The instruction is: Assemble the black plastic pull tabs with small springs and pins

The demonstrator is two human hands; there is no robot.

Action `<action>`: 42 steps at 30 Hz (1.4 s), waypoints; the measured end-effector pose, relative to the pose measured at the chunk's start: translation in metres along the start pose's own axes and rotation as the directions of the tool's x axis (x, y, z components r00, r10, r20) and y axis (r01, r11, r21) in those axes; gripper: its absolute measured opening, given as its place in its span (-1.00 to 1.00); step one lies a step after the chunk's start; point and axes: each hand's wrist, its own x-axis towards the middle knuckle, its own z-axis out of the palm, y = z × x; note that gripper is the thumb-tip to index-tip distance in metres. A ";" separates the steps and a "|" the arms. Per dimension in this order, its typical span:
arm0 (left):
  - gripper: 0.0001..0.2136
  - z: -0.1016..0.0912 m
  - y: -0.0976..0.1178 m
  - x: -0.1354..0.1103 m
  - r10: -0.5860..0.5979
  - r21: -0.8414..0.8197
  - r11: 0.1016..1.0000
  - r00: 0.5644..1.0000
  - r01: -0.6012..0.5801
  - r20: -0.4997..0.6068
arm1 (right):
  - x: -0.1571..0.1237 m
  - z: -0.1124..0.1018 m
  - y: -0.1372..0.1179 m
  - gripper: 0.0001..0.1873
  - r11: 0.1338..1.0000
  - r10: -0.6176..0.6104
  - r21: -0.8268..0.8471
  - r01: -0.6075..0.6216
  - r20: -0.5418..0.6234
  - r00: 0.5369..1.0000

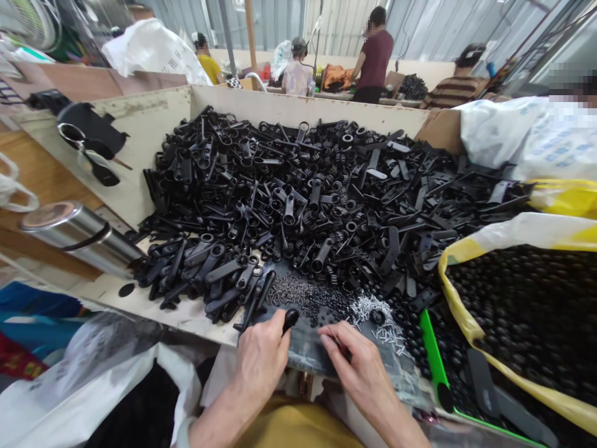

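Note:
My left hand [262, 351] is closed around a black plastic part [290, 319], whose rounded end sticks out past the thumb. My right hand [358, 353] is closed in a pinch just to the right; a dark bit shows among its fingers, too small to name. Both hands are over a dark work mat [305, 353]. Beyond them on the mat lie small brown-grey pins [289, 291], little black pieces [326, 302] and a heap of silver pins [373, 311]. A row of black handle-like parts with ring ends [224, 270] lies left of the mat.
A large heap of black plastic parts [289, 199] fills the pale-walled bench [261, 106]. At left stands a steel flask [79, 233]. On the right, a yellow-edged sack [459, 317] holds round black pieces beside a green tray edge [433, 354]. Several people work in the background.

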 end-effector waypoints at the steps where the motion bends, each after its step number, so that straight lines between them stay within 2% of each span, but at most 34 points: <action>1: -0.79 0.000 0.001 0.001 -0.002 0.017 1.000 1.000 0.001 0.010 | -0.001 0.000 0.000 -0.76 1.000 -0.001 -0.008 0.001 0.002 1.000; 7: -0.83 -0.008 0.002 0.005 0.009 0.065 0.998 0.998 -0.013 0.059 | 0.002 -0.002 0.006 -0.77 0.993 -0.011 -0.120 0.009 -0.014 1.000; 14: -0.87 -0.007 0.000 0.008 -0.025 0.035 0.999 0.999 0.024 0.037 | 0.014 0.003 0.009 -0.71 0.957 -0.054 -0.286 0.053 0.003 0.999; 22: -0.87 -0.003 -0.002 0.009 -0.045 -0.082 0.996 0.999 0.045 -0.005 | 0.023 0.003 0.012 -0.69 0.883 -0.063 -0.464 0.071 0.032 0.997; 29: -0.86 0.003 -0.012 0.010 -0.072 -0.281 0.959 0.991 0.038 -0.112 | 0.026 0.008 0.011 -0.61 0.816 -0.113 -0.558 0.150 0.100 0.989; 32: -0.82 0.000 -0.014 0.009 -0.103 -0.362 0.931 0.982 0.040 -0.158 | 0.028 0.007 0.011 -0.60 0.820 -0.129 -0.548 0.167 0.108 0.986; 35: -0.76 -0.003 -0.011 0.007 -0.125 -0.446 0.894 0.977 0.036 -0.173 | 0.030 0.001 0.008 -0.65 0.921 -0.121 -0.363 0.142 0.080 0.989; 37: -0.70 -0.004 -0.008 0.005 -0.125 -0.544 0.839 0.981 0.024 -0.149 | 0.031 -0.003 0.004 -0.69 0.983 -0.078 -0.164 0.086 0.055 0.995; 38: -0.68 -0.003 -0.006 0.004 -0.125 -0.622 0.783 0.984 0.021 -0.124 | 0.031 -0.004 0.001 -0.71 0.997 -0.047 -0.066 0.050 0.048 0.998; 42: -0.67 0.004 0.002 0.000 -0.136 -0.907 0.408 0.989 0.106 0.054 | 0.028 -0.001 -0.007 -0.71 0.981 0.043 0.186 -0.046 0.022 0.999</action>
